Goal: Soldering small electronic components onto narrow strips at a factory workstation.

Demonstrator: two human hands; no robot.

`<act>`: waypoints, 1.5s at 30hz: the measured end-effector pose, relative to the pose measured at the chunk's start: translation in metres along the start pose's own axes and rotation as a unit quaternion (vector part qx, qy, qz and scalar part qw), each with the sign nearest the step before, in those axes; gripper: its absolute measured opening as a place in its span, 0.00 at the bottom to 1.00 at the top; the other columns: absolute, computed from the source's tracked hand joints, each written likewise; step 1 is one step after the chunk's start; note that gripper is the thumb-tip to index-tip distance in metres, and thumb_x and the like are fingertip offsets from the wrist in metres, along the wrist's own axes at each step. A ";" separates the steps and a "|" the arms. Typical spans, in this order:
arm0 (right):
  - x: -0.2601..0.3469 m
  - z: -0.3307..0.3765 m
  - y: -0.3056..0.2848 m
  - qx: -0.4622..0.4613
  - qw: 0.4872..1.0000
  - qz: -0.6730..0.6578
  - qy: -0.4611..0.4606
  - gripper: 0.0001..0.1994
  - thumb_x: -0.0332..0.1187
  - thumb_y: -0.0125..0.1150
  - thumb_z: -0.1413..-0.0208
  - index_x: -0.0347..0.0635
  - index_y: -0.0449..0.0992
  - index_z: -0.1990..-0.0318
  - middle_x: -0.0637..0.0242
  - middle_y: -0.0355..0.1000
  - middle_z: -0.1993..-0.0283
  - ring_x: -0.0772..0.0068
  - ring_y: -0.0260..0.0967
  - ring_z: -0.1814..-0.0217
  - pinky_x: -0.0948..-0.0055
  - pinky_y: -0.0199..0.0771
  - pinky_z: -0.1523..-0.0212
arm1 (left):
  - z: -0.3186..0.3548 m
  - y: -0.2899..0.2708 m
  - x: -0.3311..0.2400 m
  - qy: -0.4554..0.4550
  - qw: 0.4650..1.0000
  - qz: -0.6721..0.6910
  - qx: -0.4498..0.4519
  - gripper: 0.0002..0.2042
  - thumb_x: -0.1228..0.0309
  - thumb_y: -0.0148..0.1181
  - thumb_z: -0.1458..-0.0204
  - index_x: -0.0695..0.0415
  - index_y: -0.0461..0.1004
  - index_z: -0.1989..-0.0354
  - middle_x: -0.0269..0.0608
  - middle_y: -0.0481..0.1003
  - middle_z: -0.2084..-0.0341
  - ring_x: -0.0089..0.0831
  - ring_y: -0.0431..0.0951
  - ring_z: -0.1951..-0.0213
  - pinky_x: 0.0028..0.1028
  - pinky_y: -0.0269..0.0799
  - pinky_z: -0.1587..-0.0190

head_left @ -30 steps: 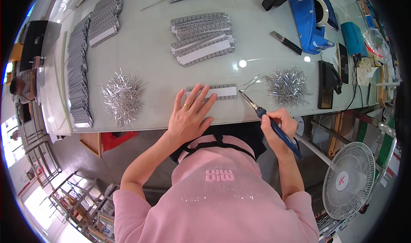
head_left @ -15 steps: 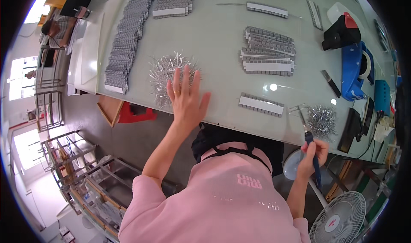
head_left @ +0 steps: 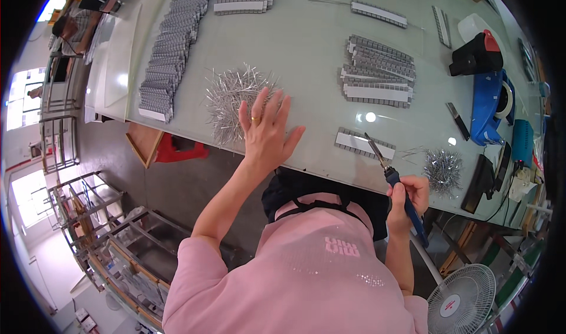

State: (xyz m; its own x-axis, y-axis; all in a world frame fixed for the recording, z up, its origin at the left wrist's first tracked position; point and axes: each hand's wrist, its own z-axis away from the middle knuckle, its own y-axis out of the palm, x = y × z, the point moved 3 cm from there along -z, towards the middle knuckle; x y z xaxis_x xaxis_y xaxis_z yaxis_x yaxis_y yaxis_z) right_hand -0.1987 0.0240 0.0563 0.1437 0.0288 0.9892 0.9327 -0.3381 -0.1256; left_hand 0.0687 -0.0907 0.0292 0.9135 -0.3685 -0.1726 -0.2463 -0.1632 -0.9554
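In my right hand (head_left: pixel 409 203) is a soldering iron (head_left: pixel 391 176) with a blue handle, the fingers wrapped round it. Its metal tip reaches over the right part of a grey segmented strip (head_left: pixel 354 140) with a white band, near the table's front edge; I cannot tell whether they touch. My left hand (head_left: pixel 265 129) is open, fingers spread, at the right edge of a loose pile of short silvery wires (head_left: pixel 230 98). Nothing shows in its grip. Beside my right hand lies a smaller, denser pile of silvery wire pieces (head_left: pixel 443 172).
Stacked grey strips (head_left: pixel 377 92) lie mid-table, with a long row of them (head_left: pixel 168 63) at the left. A blue tape dispenser (head_left: pixel 486 113), a black-and-red tool (head_left: pixel 476 54) and a dark blade-like piece (head_left: pixel 457 121) sit at the right. A white fan (head_left: pixel 463 298) stands below.
My right hand has swung the soldering iron leftward from the small wire pile to over the single strip. My left hand has shifted slightly right and down across the large wire pile.
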 end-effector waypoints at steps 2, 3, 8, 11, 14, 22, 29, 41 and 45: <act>0.000 -0.003 0.002 0.002 1.000 0.009 -0.002 0.04 0.25 0.53 0.43 0.37 0.65 0.63 0.65 0.66 0.71 0.81 0.65 0.75 0.83 0.65 0.72 | 0.004 0.002 -0.005 0.024 0.999 0.038 0.024 0.27 0.56 0.60 0.51 0.57 0.68 0.43 0.41 0.63 0.42 0.40 0.52 0.34 0.51 0.32 0.34; 0.000 -0.004 0.002 0.014 1.000 0.025 -0.006 0.05 0.24 0.53 0.44 0.36 0.65 0.63 0.66 0.66 0.71 0.81 0.65 0.75 0.83 0.65 0.73 | 0.006 0.001 -0.009 0.036 0.998 0.048 0.028 0.28 0.57 0.62 0.53 0.58 0.68 0.44 0.42 0.64 0.43 0.40 0.55 0.36 0.51 0.36 0.34; 0.005 -0.006 0.013 0.025 0.995 0.098 0.004 0.08 0.23 0.64 0.53 0.35 0.71 0.67 0.64 0.71 0.75 0.79 0.68 0.76 0.81 0.68 0.73 | 0.022 0.004 -0.031 0.075 0.990 0.111 0.034 0.29 0.59 0.64 0.55 0.60 0.69 0.45 0.41 0.67 0.48 0.37 0.65 0.43 0.50 0.45 0.36; 0.011 -0.010 0.025 0.050 0.990 0.127 -0.024 0.08 0.23 0.66 0.55 0.36 0.72 0.68 0.64 0.71 0.78 0.79 0.68 0.79 0.81 0.68 0.76 | 0.024 0.007 -0.034 0.094 0.987 0.126 0.030 0.28 0.60 0.64 0.55 0.60 0.69 0.45 0.39 0.68 0.49 0.35 0.67 0.45 0.50 0.46 0.36; 0.015 -0.012 0.030 0.070 0.988 0.131 -0.032 0.07 0.21 0.63 0.53 0.35 0.71 0.68 0.65 0.70 0.76 0.82 0.65 0.77 0.83 0.64 0.75 | 0.022 0.009 -0.036 0.118 0.984 0.133 0.030 0.26 0.62 0.63 0.55 0.59 0.70 0.46 0.38 0.69 0.49 0.34 0.68 0.47 0.48 0.48 0.37; 0.015 -0.015 0.038 0.066 0.986 0.146 -0.035 0.08 0.22 0.66 0.55 0.36 0.73 0.68 0.65 0.71 0.79 0.80 0.68 0.80 0.82 0.68 0.77 | 0.020 0.010 -0.037 0.155 0.977 0.139 0.047 0.25 0.64 0.63 0.55 0.58 0.71 0.47 0.36 0.69 0.49 0.31 0.68 0.47 0.47 0.49 0.36; 0.016 -0.018 0.044 0.076 0.987 0.142 -0.029 0.07 0.22 0.66 0.55 0.37 0.73 0.69 0.66 0.71 0.79 0.81 0.67 0.81 0.81 0.67 0.78 | 0.019 0.009 -0.038 0.167 0.975 0.137 0.055 0.26 0.65 0.64 0.56 0.57 0.70 0.46 0.34 0.68 0.48 0.30 0.67 0.46 0.45 0.49 0.36; 0.022 -0.028 0.051 0.122 0.971 0.176 -0.106 0.09 0.21 0.67 0.59 0.39 0.72 0.70 0.66 0.68 0.80 0.74 0.66 0.83 0.77 0.65 0.82 | 0.017 0.009 -0.038 0.174 0.974 0.132 0.061 0.26 0.63 0.64 0.54 0.58 0.70 0.45 0.33 0.67 0.47 0.29 0.67 0.45 0.46 0.54 0.38; 0.025 -0.032 0.052 0.165 0.949 0.206 -0.170 0.11 0.21 0.68 0.62 0.39 0.72 0.71 0.65 0.67 0.79 0.68 0.66 0.83 0.74 0.65 0.82 | 0.020 0.007 -0.036 0.165 0.975 0.148 0.017 0.24 0.63 0.65 0.56 0.55 0.72 0.49 0.33 0.69 0.51 0.29 0.69 0.48 0.44 0.56 0.40</act>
State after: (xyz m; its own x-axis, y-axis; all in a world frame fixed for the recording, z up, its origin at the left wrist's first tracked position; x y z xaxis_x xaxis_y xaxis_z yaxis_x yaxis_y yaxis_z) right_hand -0.1572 -0.0230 0.0765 0.5651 0.2790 0.7764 0.8189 -0.0749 -0.5691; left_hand 0.0408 -0.0607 0.0243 0.6489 -0.6703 -0.3601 -0.4666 0.0233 -0.8842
